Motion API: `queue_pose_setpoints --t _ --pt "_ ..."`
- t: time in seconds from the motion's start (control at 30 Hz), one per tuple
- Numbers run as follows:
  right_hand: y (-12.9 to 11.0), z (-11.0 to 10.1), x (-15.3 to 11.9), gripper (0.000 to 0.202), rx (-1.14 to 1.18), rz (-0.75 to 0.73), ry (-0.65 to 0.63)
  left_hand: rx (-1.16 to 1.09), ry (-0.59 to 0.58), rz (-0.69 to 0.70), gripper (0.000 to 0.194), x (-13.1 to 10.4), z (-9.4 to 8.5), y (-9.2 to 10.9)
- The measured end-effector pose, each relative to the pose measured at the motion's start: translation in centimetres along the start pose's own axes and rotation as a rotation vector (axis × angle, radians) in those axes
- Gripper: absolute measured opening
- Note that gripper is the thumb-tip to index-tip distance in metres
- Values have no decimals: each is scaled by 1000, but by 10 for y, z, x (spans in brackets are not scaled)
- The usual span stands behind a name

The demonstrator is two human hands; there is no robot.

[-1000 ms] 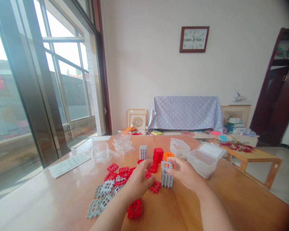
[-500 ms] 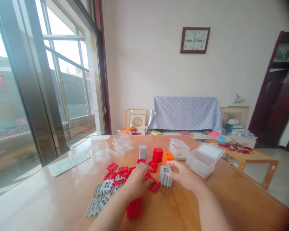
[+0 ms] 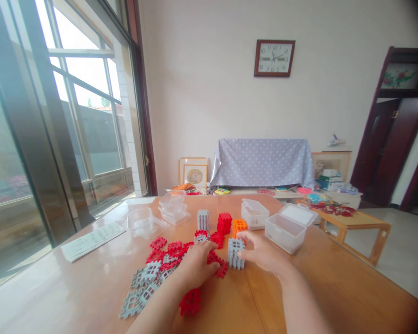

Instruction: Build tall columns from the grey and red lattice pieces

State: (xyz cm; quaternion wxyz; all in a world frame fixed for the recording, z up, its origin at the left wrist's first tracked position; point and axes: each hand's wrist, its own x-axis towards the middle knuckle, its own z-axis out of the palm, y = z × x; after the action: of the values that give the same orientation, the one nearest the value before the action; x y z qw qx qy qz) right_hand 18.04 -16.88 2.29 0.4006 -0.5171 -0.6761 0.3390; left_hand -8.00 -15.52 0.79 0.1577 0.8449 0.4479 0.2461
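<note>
My left hand (image 3: pixel 198 263) reaches over a loose pile of red interlocking plastic squares (image 3: pixel 174 247), its thumb and index finger apart and some fingertips hidden. Grey window-like squares (image 3: pixel 149 292) lie at the near left of the pile, partly behind my left forearm. My right hand (image 3: pixel 264 253) is at the right side of a grey stack of squares (image 3: pixel 235 254), thumb and index finger against it; the stack stands on the table. Just behind is an orange stack (image 3: pixel 239 227). Farther back stand a red stack (image 3: pixel 225 223) and another grey stack (image 3: pixel 202 220).
Two clear lidded boxes (image 3: pixel 255 215) (image 3: pixel 285 234) stand open at the right. Clear plastic containers (image 3: pixel 172 206) and a printed sheet (image 3: pixel 92 241) lie at the left of the wooden table (image 3: pixel 230 311). A low wooden stool (image 3: pixel 362 225) is beyond the right edge.
The whole view has shifted slightly, so everything appears farther left. My hands keep nearly the same places at the pile and the grey stack.
</note>
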Motion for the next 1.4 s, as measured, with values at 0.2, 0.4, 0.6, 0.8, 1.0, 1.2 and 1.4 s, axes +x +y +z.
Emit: queue_pose_setpoints --t 0.2,0.4,0.6,0.8,1.0,1.2,1.4 --pt "-2 2 0 50 3 -27 3 33 1 12 47 2 4 -3" --pt "-6 0 0 48 12 -46 12 55 -13 12 55 2 1 -8" --pt "-7 0 -1 46 -24 -42 10 48 1 25 56 1 -1 -15" --pt "-5 -1 -1 47 -44 -26 9 33 -7 24 56 1 0 -15" --pt "1 -2 2 52 -45 -35 67 22 -2 13 55 0 -3 -14" --pt "1 4 14 45 35 -113 279 87 162 -147 49 5 -20 -35" --pt "-4 16 15 41 8 -154 378 276 132 -262 44 7 -17 -39"
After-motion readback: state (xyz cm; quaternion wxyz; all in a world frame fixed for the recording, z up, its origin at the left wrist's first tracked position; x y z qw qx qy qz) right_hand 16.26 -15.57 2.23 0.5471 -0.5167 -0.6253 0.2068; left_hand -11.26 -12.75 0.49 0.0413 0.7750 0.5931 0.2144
